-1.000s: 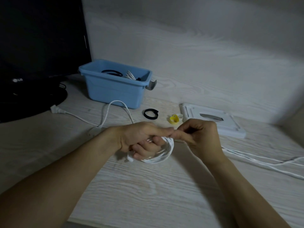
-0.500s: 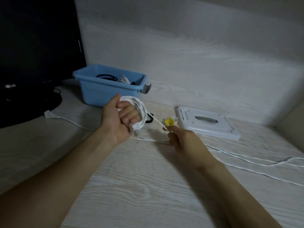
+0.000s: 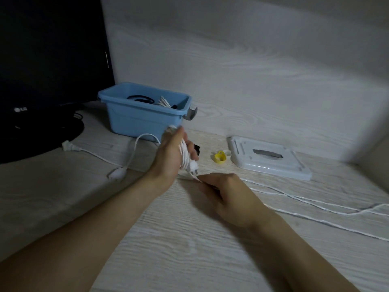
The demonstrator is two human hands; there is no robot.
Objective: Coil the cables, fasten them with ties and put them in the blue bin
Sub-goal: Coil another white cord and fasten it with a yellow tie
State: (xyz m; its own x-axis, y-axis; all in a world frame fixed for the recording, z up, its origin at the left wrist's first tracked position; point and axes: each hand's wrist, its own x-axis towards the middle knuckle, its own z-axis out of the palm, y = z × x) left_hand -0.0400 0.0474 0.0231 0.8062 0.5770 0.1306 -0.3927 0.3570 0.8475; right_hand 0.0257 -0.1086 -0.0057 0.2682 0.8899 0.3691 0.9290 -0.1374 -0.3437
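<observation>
At the centre of the frame the left hand point(image 3: 171, 158) grips a coil of white cable point(image 3: 185, 155) held upright above the counter point(image 3: 189, 239), fingers curled through the loops, the plug hanging at the coil's lower edge. Just below and right of it, the right hand point(image 3: 226, 191) pinches the cable's free run between thumb and fingertip, low over the counter. The slack trails off to the right edge of the frame in loose strands.

The cable looks light and limp, so the loops will likely spring apart unless held through their middle; the tail is best taken close to the coil.

The blue bin point(image 3: 145, 114), upper left of centre, is open and already holds a black coil and a white bundle. A yellow tie point(image 3: 220, 158) lies on the counter beside the bin's white lid point(image 3: 268, 161).
</observation>
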